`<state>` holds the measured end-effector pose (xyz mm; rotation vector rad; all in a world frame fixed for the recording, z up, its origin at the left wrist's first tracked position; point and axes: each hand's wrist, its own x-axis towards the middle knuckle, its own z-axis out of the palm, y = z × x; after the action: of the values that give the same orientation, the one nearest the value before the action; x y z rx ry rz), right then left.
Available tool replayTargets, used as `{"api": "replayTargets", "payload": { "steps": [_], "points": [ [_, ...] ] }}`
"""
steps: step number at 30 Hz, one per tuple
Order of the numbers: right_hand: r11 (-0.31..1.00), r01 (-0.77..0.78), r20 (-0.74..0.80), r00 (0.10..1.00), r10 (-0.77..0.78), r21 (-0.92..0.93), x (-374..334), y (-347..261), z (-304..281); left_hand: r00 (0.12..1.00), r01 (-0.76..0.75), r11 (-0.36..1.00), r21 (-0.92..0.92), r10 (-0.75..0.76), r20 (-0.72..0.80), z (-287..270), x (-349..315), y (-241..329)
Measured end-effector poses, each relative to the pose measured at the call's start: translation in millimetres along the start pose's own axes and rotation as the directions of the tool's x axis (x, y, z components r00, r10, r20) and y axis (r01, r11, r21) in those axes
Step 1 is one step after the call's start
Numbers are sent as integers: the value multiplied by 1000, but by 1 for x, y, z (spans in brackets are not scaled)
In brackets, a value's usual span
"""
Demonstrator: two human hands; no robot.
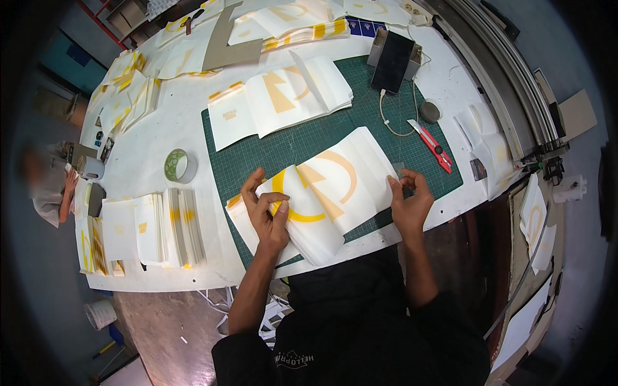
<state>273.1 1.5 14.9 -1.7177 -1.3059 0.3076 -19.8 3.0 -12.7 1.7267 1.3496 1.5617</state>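
The left hand grips the left portion of the folded printed sheets, with thumb and fingers closed on the paper. The right hand is at the right edge of the same sheets, thumb against the edge and fingers curled; whether its grip is fully closed cannot be determined. The folded printed sheets are located over the front part of the green cutting mat, on the white surface.

Markings: the held sheets carry a curved yellow band at the left, and a pale-orange arc with an angular figure at the centre. A second set of sheets lies open toward the rear of the mat, bearing a similar orange motif; its left leaf shows a small orange block, too small to read. The sheet stacks at the left show small orange blocks and yellow edges. The black garment bears pale lettering beneath an outlined emblem, inverted in this view.

Adjacent items: a red-handled cutter lies on the right side of the mat, near a dark phone with a cable attached. A tape roll with a green-patterned interior stands left of the mat.
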Motion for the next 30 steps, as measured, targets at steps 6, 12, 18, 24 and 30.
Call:
{"api": "replayTargets", "payload": {
  "steps": [6,12,18,24,30],
  "points": [
    [997,11,3,1000,-11,-72,4,7,-2,999,32,999,-15,-32,-24,3,3,8],
    [951,180,-4,982,-187,-251,-1,8,1,998,45,999,-30,-46,-33,2,3,8],
    [859,327,-23,931,-365,-393,-3,12,2,1000,11,1000,-4,-11,-22,2,4,7],
    [799,554,16,824,-567,-231,-6,-4,0,999,17,1000,-10,-17,-28,3,3,7],
    [791,523,260,754,-603,318,-26,-14,13,999,26,999,-35,-27,-28,4,2,6]
  ]
}}
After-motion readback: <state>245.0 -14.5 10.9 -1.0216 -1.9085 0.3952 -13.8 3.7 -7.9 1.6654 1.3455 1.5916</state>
